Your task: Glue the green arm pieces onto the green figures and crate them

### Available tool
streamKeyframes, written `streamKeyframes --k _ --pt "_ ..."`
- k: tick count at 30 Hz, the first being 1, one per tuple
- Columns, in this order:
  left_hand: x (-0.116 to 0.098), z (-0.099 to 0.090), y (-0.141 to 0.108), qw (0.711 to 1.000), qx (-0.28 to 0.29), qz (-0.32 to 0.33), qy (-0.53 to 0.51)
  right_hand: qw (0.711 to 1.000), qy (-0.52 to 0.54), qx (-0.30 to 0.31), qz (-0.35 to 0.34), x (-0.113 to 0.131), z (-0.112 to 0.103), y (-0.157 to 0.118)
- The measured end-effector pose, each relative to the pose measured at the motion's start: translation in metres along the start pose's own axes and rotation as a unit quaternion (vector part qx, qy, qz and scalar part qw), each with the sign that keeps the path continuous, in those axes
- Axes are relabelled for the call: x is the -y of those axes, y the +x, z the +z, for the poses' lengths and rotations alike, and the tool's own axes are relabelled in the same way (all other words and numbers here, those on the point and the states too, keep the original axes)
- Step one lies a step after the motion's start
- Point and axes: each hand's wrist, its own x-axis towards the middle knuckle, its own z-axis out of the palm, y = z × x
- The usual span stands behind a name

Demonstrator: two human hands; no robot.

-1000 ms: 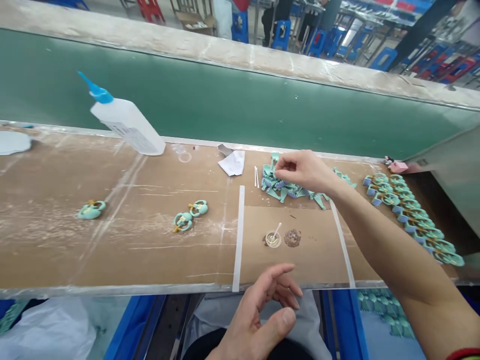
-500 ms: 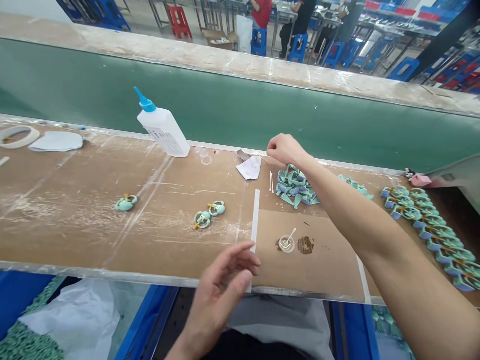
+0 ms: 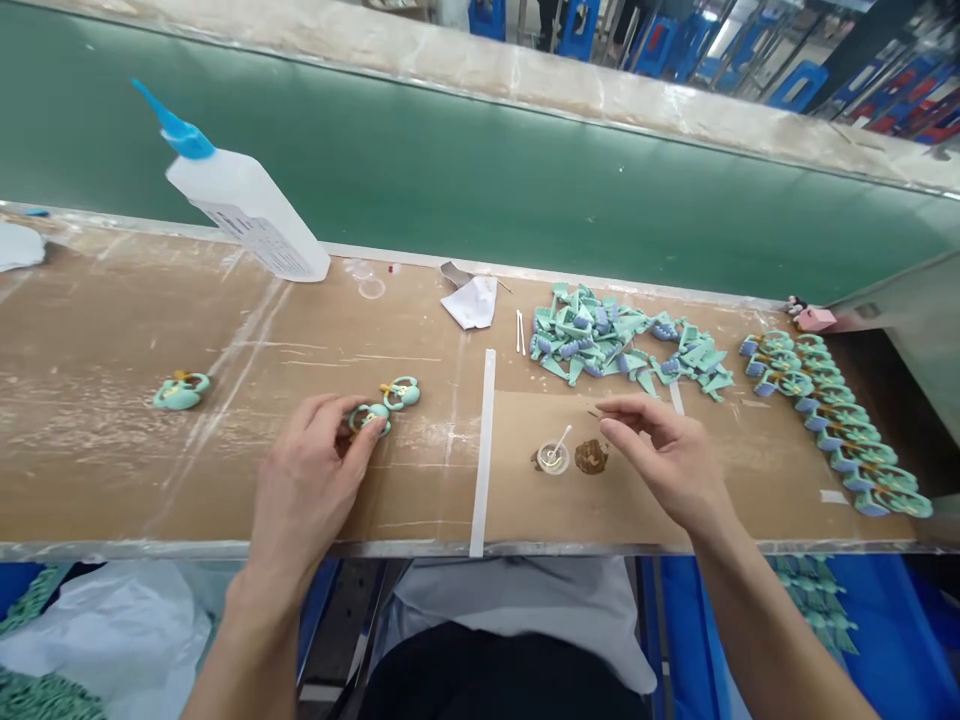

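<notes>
My left hand [image 3: 319,465] has its thumb and fingers closed around a small teal ring-shaped piece [image 3: 370,418] with a yellowish-brown part. A similar teal piece [image 3: 403,393] lies right beside it. Over the cardboard, my right hand [image 3: 660,445] is pinched, with a tiny dark thin tip [image 3: 595,413] showing at its fingertips; most of that item is hidden. Below and left of these fingers are a brown smear [image 3: 591,457] and a small clear cup [image 3: 553,460] with a cotton swab [image 3: 561,440] standing in it.
Behind my right hand lies a heap of teal and lilac plastic parts [image 3: 585,335]. Rows of assembled teal pieces [image 3: 847,430] stand at the right. A white bottle with a blue nozzle [image 3: 255,215] leans at the back left. Two swabs [image 3: 520,332] lie near folded paper [image 3: 472,302].
My right hand has come back from the far table edge towards the cup and smear. My left hand has moved left and forward and taken hold of a teal piece. The view has shifted.
</notes>
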Motion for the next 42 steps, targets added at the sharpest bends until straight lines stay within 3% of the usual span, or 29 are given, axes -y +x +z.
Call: streamKeyframes --k 6,13,16,20,23,27,33,37,42 --pt "-0.006 -0.002 -0.012 0.987 -0.009 -0.118 -0.107 0.999 0.009 0.027 -0.029 0.003 0.029 0.003" --pt "-0.025 0.0 -0.033 0.939 -0.034 -0.162 -0.301 0.993 -0.028 0.069 -0.089 0.013 0.031 0.004" --pt "-0.035 0.003 -0.035 0.886 -0.033 -0.196 -0.419 0.987 -0.06 0.076 -0.127 0.017 0.03 -0.002" --pt "-0.054 0.011 -0.036 0.794 0.016 -0.229 -0.562 0.978 -0.112 0.08 -0.158 0.02 0.029 -0.006" --pt "-0.07 0.019 -0.039 0.744 0.034 -0.233 -0.625 0.974 -0.127 0.09 -0.165 0.021 0.028 -0.006" --pt "-0.092 0.024 -0.047 0.687 0.109 -0.247 -0.674 0.979 -0.11 0.088 -0.144 0.024 0.021 -0.009" --pt "-0.107 0.033 -0.063 0.684 0.178 -0.277 -0.651 0.984 -0.117 0.064 -0.114 0.032 0.007 -0.015" --pt "-0.107 0.039 -0.073 0.697 0.192 -0.292 -0.626 0.976 -0.136 0.08 -0.148 0.034 0.004 -0.015" --pt "-0.11 0.037 -0.077 0.675 0.226 -0.302 -0.634 0.958 -0.163 0.129 -0.197 0.038 -0.001 -0.013"
